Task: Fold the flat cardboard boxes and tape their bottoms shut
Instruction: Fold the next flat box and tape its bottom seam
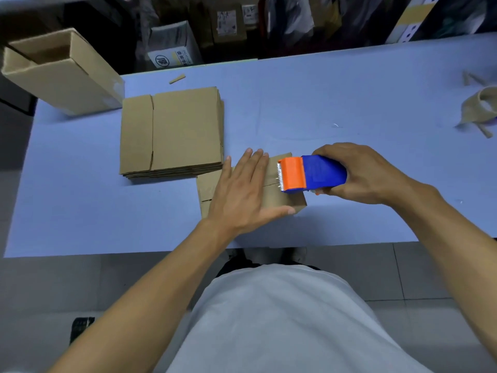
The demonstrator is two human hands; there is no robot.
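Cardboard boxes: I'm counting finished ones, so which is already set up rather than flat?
The open box at the table's far left corner, lying on its side. The stack is flat; the left hand presses another.

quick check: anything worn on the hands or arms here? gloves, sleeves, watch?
Nothing worn: left hand and right hand are bare, no gloves, rings or watch. Both forearms are uncovered to the frame edge, no sleeves showing. Only a light grey shirt covers the torso.
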